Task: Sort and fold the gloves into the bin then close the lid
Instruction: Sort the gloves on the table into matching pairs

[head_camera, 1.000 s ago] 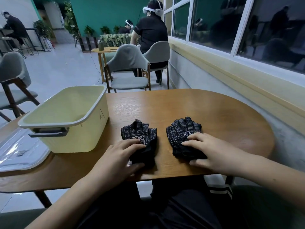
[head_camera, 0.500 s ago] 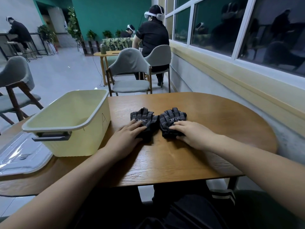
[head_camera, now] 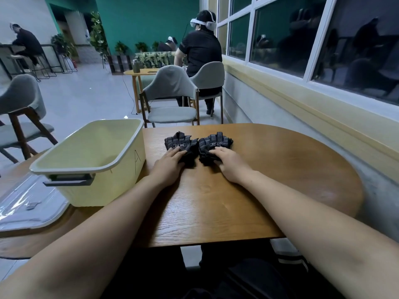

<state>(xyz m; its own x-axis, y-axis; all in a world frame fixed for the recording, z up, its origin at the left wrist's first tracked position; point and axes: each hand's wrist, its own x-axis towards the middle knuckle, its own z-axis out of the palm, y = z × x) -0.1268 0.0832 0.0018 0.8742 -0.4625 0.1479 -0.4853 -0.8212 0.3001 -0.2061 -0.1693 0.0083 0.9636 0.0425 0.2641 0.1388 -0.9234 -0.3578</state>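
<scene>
Two black dotted gloves lie side by side, touching, on the far half of the wooden table [head_camera: 269, 190]. My left hand [head_camera: 169, 167] rests flat on the wrist end of the left glove [head_camera: 179, 143], fingers straight. My right hand [head_camera: 230, 164] presses the wrist end of the right glove [head_camera: 216, 143] the same way. A pale yellow bin [head_camera: 86, 160] marked "A" stands open just left of the gloves, nothing visible inside. Its clear lid [head_camera: 28, 203] lies flat on the table at the left, partly under the bin.
Grey chairs [head_camera: 172, 100] stand beyond the table's far edge and another at the far left. A wall with a window ledge [head_camera: 323, 117] runs along the right. Other people sit at tables in the background.
Both hands slid the gloves away from me and toward each other, so the two gloves now touch. The view has tilted up slightly.
</scene>
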